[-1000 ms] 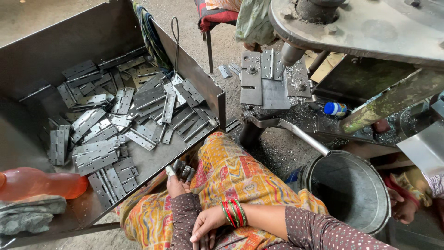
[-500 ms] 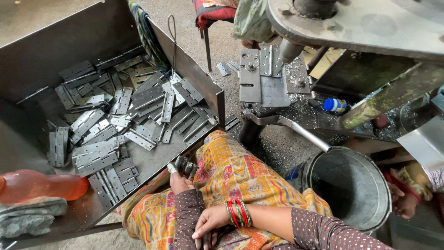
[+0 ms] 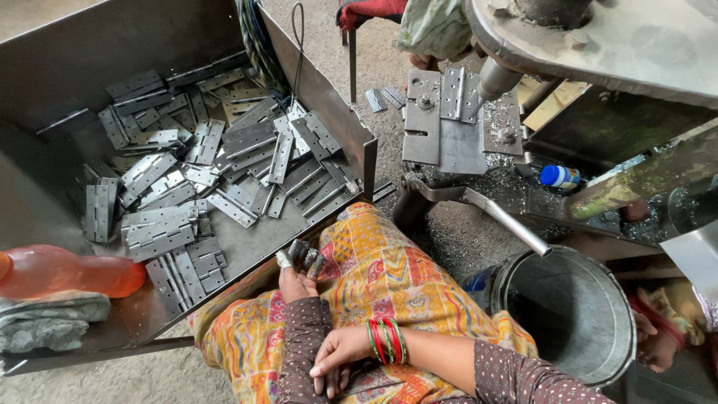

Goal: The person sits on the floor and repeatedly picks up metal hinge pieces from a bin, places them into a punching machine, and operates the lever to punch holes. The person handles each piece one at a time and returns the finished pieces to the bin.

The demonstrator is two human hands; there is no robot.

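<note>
My left hand (image 3: pixel 298 275) rests on my knee, which is draped in orange patterned cloth (image 3: pixel 381 277), right at the rim of a metal tray (image 3: pixel 149 45). Its fingertips wear grey caps and hold nothing. My right hand (image 3: pixel 338 360), with red and green bangles at the wrist, lies loosely on my left forearm. A heap of grey steel hinges (image 3: pixel 247 157) fills the tray in front of my left hand. Ahead to the right stands a drill press table (image 3: pixel 460 142) with a hinge (image 3: pixel 452 93) lying under the spindle.
An orange plastic bottle (image 3: pixel 75 273) and a grey cloth (image 3: pixel 45 318) lie at the tray's near left corner. A metal bucket (image 3: pixel 576 314) stands to my right, below a lever bar (image 3: pixel 486 209). A blue-capped bottle (image 3: pixel 561 176) lies among metal shavings. Another person's hand (image 3: pixel 654 340) shows at the right edge.
Both hands stay where they were. Only the view has shifted slightly.
</note>
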